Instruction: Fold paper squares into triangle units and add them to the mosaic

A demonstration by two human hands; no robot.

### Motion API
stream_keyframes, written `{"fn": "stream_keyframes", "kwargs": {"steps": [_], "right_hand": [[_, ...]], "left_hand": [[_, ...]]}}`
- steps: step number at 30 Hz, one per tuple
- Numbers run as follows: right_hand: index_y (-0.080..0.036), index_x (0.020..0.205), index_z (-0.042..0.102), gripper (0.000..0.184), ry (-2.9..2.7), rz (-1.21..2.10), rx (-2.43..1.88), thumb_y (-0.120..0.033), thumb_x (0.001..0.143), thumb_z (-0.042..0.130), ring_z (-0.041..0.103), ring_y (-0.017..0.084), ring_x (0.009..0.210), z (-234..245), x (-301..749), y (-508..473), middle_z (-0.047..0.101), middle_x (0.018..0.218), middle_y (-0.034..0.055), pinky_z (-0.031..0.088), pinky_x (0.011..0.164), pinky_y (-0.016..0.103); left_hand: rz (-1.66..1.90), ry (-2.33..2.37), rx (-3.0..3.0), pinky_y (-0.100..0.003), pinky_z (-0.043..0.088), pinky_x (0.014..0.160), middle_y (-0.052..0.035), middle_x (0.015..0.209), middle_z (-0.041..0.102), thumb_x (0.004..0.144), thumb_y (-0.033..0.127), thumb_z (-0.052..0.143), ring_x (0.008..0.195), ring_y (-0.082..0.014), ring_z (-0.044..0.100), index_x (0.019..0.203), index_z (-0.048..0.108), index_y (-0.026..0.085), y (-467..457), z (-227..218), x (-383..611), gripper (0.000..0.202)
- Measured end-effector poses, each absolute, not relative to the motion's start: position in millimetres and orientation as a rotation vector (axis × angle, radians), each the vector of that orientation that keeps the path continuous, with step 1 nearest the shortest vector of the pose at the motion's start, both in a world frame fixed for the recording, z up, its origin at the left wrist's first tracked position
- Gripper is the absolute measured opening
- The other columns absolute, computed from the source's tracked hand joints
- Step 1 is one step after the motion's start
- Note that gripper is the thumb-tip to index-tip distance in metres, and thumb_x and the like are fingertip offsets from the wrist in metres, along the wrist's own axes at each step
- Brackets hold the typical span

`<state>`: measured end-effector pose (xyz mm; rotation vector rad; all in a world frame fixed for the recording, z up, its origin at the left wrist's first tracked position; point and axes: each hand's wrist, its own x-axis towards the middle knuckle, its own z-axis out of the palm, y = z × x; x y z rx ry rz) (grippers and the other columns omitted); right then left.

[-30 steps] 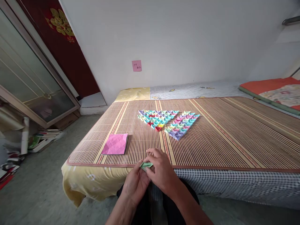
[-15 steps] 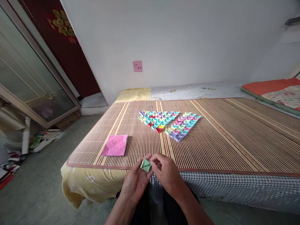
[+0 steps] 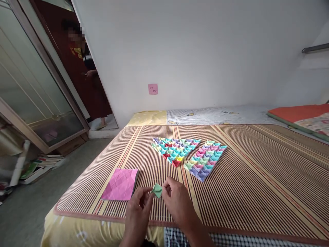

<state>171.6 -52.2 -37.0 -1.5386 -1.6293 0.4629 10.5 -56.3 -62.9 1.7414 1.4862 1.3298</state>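
Over the front part of the mat I hold a small light-green folded paper piece [image 3: 157,190] between both hands. My left hand [image 3: 137,211] pinches its left corner between thumb and fingertips. The right edge is gripped by my right hand [image 3: 177,202], its fingers curled in and partly hiding the contact. Close by on the left lies a stack of pink creased paper squares [image 3: 120,184]. Beyond my hands are two groups of small folded paper pieces in many colours: a roughly triangular one [image 3: 174,148] and a slanted block [image 3: 205,159] to its right.
A striped bamboo mat [image 3: 252,171] covers the bed. A folded orange and floral quilt [image 3: 303,113] lies at the far right. On the wall sticks a pink note [image 3: 153,89]. Another person [image 3: 96,85] stands in the doorway at the left; books [image 3: 42,168] lie on the floor.
My hands and the green paper have moved forward over the mat. My left hand has gone from an opened palm under the paper to a pinch. A person has appeared in the doorway; the view has tilted up.
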Motion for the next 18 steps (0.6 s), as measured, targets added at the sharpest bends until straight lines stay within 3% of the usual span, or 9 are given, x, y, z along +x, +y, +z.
{"fn": "stream_keyframes", "kwargs": {"steps": [4, 7, 10, 12, 13, 15, 18], "right_hand": [[-0.021, 0.067, 0.050, 0.025, -1.629, 0.455, -1.550, -0.004, 0.083, 0.057, 0.058, 0.016, 0.057, -42, 165, -25, 0.058, 0.062, -0.0023, 0.030, 0.054, 0.024], [-0.021, 0.069, 0.051, 0.024, -1.621, 0.465, -1.534, -0.006, 0.086, 0.057, 0.058, 0.016, 0.056, -46, 165, -7, 0.057, 0.062, -0.0027, 0.032, 0.053, 0.023], [-0.020, 0.089, 0.060, 0.008, -1.585, 0.493, -1.496, -0.021, 0.096, 0.057, 0.062, 0.016, 0.059, -56, 167, 5, 0.062, 0.067, -0.0020, 0.039, 0.054, 0.022], [-0.020, 0.105, 0.062, 0.017, -1.535, 0.505, -1.485, -0.035, 0.100, 0.056, 0.064, 0.018, 0.059, -70, 169, 8, 0.064, 0.069, -0.0014, 0.043, 0.053, 0.023], [-0.020, 0.105, 0.062, 0.022, -1.485, 0.494, -1.488, -0.040, 0.100, 0.056, 0.063, 0.018, 0.057, -80, 168, 9, 0.063, 0.068, -0.0014, 0.043, 0.052, 0.023], [-0.021, 0.097, 0.064, 0.021, -1.480, 0.520, -1.488, -0.041, 0.098, 0.058, 0.062, 0.018, 0.055, -101, 166, 9, 0.062, 0.067, -0.0009, 0.042, 0.050, 0.024], [-0.022, 0.089, 0.063, 0.011, -1.484, 0.574, -1.504, -0.030, 0.095, 0.058, 0.063, 0.018, 0.056, -129, 161, 8, 0.063, 0.068, -0.0001, 0.042, 0.052, 0.024]], "left_hand": [[1.174, 1.590, 1.755, -0.027, 0.043, 0.052, 0.0023, 0.061, 0.057, 0.091, 0.048, 0.058, 0.055, -0.0181, 0.054, 0.087, 0.067, 0.021, -20, -61, 15, 0.029], [1.074, 1.601, 1.796, -0.027, 0.043, 0.051, -0.0001, 0.064, 0.062, 0.090, 0.043, 0.060, 0.058, -0.0185, 0.058, 0.074, 0.060, 0.021, 5, -56, 17, 0.026], [0.954, 1.636, 1.839, -0.026, 0.041, 0.047, 0.0004, 0.062, 0.063, 0.088, 0.035, 0.066, 0.053, -0.0170, 0.056, 0.072, 0.062, 0.020, 42, -42, 10, 0.022], [0.879, 1.702, 1.866, -0.026, 0.042, 0.047, 0.0006, 0.061, 0.063, 0.088, 0.029, 0.069, 0.052, -0.0164, 0.056, 0.073, 0.065, 0.018, 80, -27, 0, 0.019], [0.853, 1.747, 1.880, -0.027, 0.046, 0.051, -0.0001, 0.062, 0.064, 0.089, 0.026, 0.069, 0.055, -0.0169, 0.058, 0.074, 0.066, 0.016, 103, -19, -5, 0.018], [0.792, 1.844, 1.884, -0.032, 0.055, 0.063, -0.0040, 0.078, 0.070, 0.092, 0.027, 0.070, 0.069, -0.0194, 0.066, 0.087, 0.069, 0.013, 153, -6, -14, 0.015], [0.672, 1.910, 1.851, -0.045, 0.060, 0.086, -0.0106, 0.126, 0.068, 0.098, 0.034, 0.066, 0.103, -0.0250, 0.070, 0.127, 0.064, 0.017, 226, 0, -15, 0.034]]}}
